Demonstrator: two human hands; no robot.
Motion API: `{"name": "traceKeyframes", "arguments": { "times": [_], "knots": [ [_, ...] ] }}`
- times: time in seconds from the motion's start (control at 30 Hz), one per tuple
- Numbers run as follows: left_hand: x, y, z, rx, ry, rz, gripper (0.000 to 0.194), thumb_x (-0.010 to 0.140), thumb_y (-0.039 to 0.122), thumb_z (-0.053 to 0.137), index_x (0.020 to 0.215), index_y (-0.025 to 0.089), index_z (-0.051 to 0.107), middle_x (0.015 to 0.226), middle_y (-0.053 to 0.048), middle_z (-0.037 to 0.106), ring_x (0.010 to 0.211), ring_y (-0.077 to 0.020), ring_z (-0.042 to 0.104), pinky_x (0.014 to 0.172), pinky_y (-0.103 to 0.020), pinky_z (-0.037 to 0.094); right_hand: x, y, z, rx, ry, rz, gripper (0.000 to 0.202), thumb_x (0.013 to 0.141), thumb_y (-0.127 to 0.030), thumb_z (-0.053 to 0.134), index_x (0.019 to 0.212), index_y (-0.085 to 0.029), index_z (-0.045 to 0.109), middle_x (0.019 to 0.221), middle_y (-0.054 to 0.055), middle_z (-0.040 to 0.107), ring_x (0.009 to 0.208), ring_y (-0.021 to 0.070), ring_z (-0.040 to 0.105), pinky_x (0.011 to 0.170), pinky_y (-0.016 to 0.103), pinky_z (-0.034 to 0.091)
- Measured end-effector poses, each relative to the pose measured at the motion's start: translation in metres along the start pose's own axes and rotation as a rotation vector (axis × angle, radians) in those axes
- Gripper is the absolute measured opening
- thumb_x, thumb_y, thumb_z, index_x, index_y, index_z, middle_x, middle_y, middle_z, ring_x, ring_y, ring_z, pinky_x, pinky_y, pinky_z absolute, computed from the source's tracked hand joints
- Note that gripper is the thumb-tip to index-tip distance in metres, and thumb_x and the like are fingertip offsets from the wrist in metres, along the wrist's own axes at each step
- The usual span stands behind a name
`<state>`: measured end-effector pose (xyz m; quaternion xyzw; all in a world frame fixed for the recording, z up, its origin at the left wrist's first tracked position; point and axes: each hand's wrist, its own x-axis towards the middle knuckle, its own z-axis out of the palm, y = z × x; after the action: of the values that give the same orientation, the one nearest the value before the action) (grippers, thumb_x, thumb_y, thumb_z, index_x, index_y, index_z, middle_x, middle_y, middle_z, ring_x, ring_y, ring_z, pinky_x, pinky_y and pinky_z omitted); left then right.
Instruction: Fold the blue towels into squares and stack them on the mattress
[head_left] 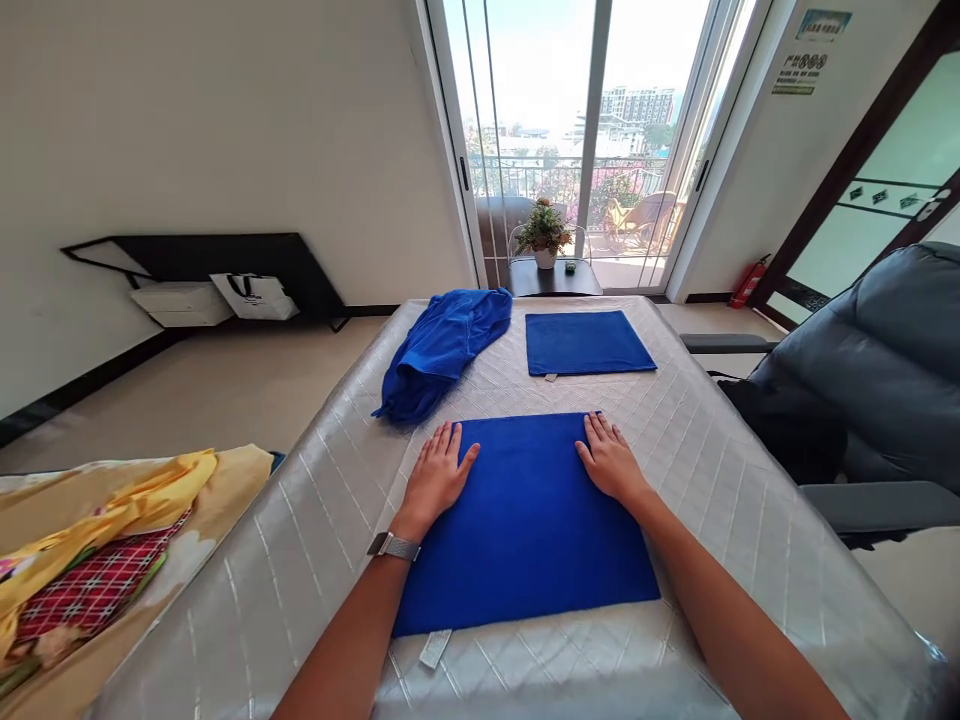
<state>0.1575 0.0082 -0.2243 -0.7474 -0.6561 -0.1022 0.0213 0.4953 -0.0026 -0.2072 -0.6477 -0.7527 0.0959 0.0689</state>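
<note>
A blue towel [525, 520] lies flat on the quilted silver table cover [720, 470] in front of me, a white label at its near edge. My left hand [435, 478] rests palm down on the towel's far left corner, fingers spread; a watch is on that wrist. My right hand [609, 458] lies flat on the far right corner, fingers apart. Neither hand grips anything. Beyond them a folded blue towel [585, 342] lies flat, and to its left sits a crumpled heap of blue cloth [442, 348].
A grey armchair [877, 370] stands close at the right. Yellow and red checked fabrics [97, 560] lie at the left. Past the table are a small dark stand with a potted plant [544, 236], glass balcony doors and a red fire extinguisher [750, 282].
</note>
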Motion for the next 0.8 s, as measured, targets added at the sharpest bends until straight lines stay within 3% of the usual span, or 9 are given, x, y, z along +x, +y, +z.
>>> {"name": "traceKeyframes", "arguments": {
  "times": [0.8],
  "knots": [
    [-0.006,0.003,-0.007,-0.041,0.002,-0.014,0.081,0.103,0.063,0.02,0.158,0.005,0.033,0.166,-0.019,0.029,0.154,-0.0295,0.028,0.126,-0.049,0.027,0.002,0.002,0.009,-0.012,0.049,0.0,0.07,0.107,-0.049,0.016,0.163,-0.008,0.023,0.169,0.009,0.019,0.158,0.021,0.011,0.129,0.043,0.014]
  ]
}}
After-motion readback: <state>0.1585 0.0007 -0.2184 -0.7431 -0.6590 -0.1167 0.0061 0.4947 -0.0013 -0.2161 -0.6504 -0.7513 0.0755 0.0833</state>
